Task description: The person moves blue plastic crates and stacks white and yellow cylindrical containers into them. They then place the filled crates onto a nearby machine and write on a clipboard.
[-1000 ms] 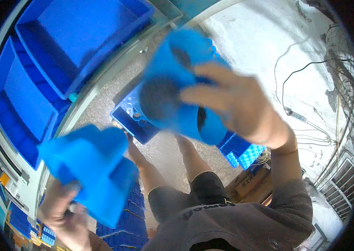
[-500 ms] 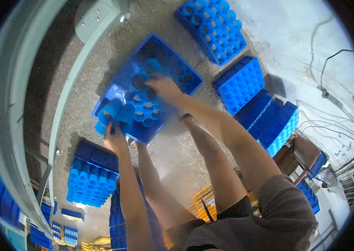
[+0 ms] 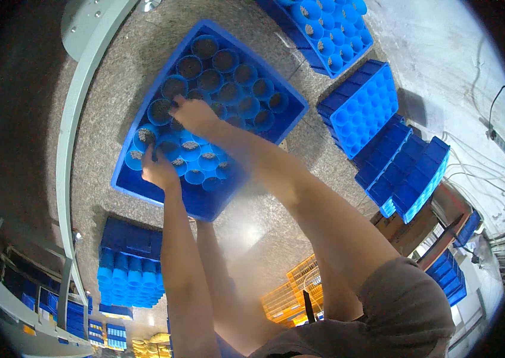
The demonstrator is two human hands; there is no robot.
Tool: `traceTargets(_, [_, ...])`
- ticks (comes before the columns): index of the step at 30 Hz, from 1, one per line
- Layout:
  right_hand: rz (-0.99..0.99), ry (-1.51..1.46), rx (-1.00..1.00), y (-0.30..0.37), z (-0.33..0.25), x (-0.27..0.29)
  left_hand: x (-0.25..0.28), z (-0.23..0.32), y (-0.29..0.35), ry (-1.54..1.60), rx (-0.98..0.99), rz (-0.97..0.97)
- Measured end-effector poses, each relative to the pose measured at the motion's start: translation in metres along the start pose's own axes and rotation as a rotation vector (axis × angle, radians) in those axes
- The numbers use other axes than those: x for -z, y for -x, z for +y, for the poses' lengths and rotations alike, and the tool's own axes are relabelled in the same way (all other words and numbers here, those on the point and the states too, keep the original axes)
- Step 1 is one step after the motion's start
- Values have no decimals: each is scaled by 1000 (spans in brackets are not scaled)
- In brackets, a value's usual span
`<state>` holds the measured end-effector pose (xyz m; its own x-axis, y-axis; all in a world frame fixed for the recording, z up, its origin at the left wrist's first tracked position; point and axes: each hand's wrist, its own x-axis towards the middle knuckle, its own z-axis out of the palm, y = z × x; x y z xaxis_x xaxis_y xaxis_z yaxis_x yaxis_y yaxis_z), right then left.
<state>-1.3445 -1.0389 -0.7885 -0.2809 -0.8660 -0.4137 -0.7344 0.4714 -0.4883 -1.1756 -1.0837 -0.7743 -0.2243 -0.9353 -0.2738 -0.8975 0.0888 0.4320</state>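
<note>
A deep blue plastic crate (image 3: 151, 191) on the floor holds rows of blue cylindrical cups with round open mouths. Grey granular stuff shows in some cups; others look dark inside. My left hand (image 3: 160, 170) is at the near left rows, its fingers closed at the rim of a blue cup (image 3: 145, 137) between neighbouring cups. Farther in, my right hand (image 3: 195, 116) has curled fingers pinched at the rim of another blue cup (image 3: 160, 112) along the left side. The fingertips of both hands look dark and are partly hidden among the rims.
Another crate of filled blue cups (image 3: 336, 36) stands at the far right. Nearer are a tipped crate of cups (image 3: 363, 110) and more blue crates (image 3: 407, 173). At left, a crate (image 3: 130, 238) has cups showing below it. A pale metal frame (image 3: 70, 143) curves past; yellow crates (image 3: 294, 286) sit near my legs.
The cups in both hands have gone down from above the crate into its left-side rows. Both hands have shifted in view, the right one leftward. The head view has moved, showing the crate higher.
</note>
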Motion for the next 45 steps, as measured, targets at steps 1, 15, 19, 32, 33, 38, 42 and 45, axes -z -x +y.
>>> traceTargets(1, [-17, 6, -6, -2, 1, -7, -11, -5, -4, 6, -1, -26])
traceTargets(15, [121, -697, -139, 151, -186, 272, 358, 116, 52, 1110, 273, -39])
traceTargets(19, [173, -1103, -11, 148, -281, 396, 548, 117, 45, 1476, 183, 389])
traceTargets(32, [18, -1264, -410, -10, -294, 549, 645, 99, 7, 2007, 1038, 222])
traceTargets(33, [-13, -1223, -202, -6, -285, 555, 645, 85, 42, 2047, 1040, 237])
traceTargets(38, [139, -1008, -3, 89, -236, 532, 604, 31, 322, 2187, 664, 372])
traceTargets(42, [-204, -593, -147, 187, -252, 449, 583, 61, 552, 1558, 988, 928])
traceTargets(45, [-543, -362, -305, 244, -288, 402, 564, 83, 700, 1091, 1513, 1030])
